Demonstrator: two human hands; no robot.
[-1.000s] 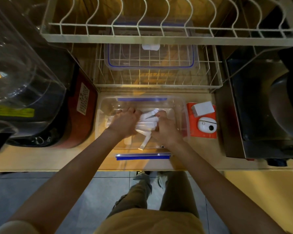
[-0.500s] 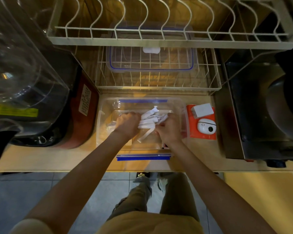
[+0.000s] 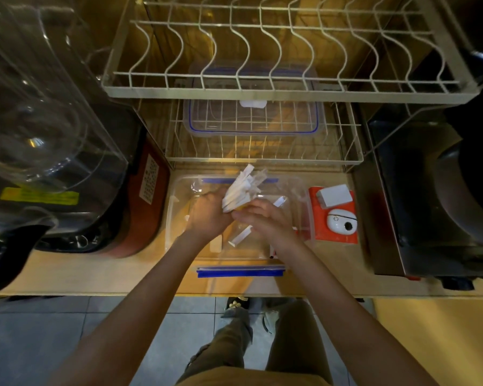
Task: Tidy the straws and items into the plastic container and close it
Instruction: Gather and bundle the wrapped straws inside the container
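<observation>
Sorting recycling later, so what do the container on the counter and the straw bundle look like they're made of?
Container: clear glossy plastic, since the counter shows through its walls. Straw bundle in the left hand: matte white wrappers, probably paper; the straws inside aren't visible.

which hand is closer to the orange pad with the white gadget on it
Right. The right hand sits inside the clear plastic container, nearest the orange pad; the left hand, gripping white wrapped straws, is farther away.

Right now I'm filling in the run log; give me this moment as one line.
left hand: grips straw bundle | right hand: steadies bundle base | container: open, loose straws inside | lid: on rack
</observation>
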